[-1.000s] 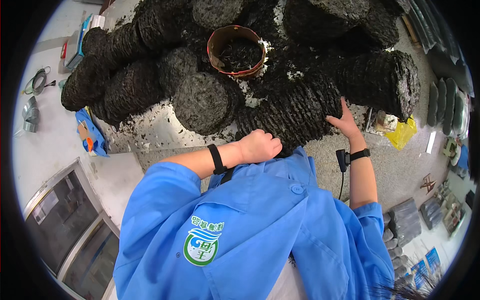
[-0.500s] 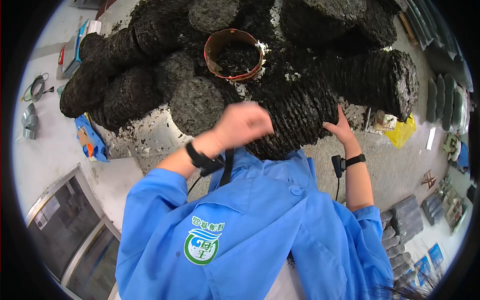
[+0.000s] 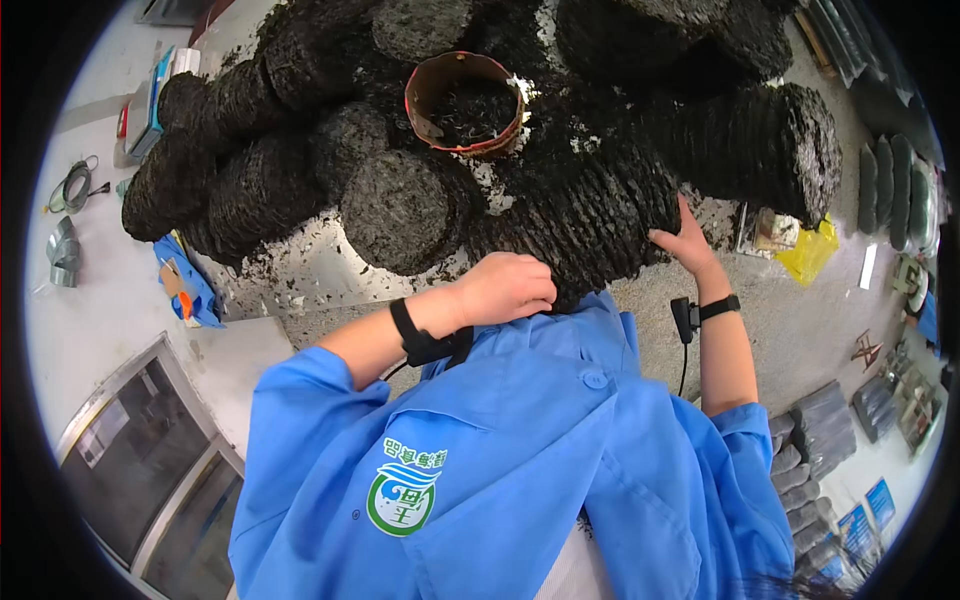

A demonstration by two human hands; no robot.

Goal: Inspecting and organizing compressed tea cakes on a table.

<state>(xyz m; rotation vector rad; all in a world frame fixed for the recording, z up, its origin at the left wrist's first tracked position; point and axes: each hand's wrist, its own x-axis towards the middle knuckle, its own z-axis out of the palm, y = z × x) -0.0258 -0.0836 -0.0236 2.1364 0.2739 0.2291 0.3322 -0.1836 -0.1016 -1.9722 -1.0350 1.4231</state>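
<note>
A row of round, dark dried seaweed cakes (image 3: 590, 225) stands on edge in front of me, packed face to face. At its near edge my left hand (image 3: 507, 288) is closed, fingers curled down; whatever the fingertips pinch is hidden. My right hand (image 3: 690, 243) steadies the right end of the row, thumb spread from the fingers, which reach partly out of sight behind the cakes. Left of the row, a seaweed cake (image 3: 398, 212) turns its flat face toward me. Beyond it stands a round reddish tub (image 3: 411, 100) with loose dark seaweed scraps inside.
More stacked seaweed cakes (image 3: 265, 180) lie at left, and another row (image 3: 760, 150) at right. Crumbs litter the metal tabletop (image 3: 310, 265). A yellow plastic bag (image 3: 808, 253) hangs by the right edge. Wrapped packs (image 3: 815, 425) lie lower right.
My left hand has come down toward me, from above the row to its near edge, its fingers now curled. My right hand stays at the row's right end.
</note>
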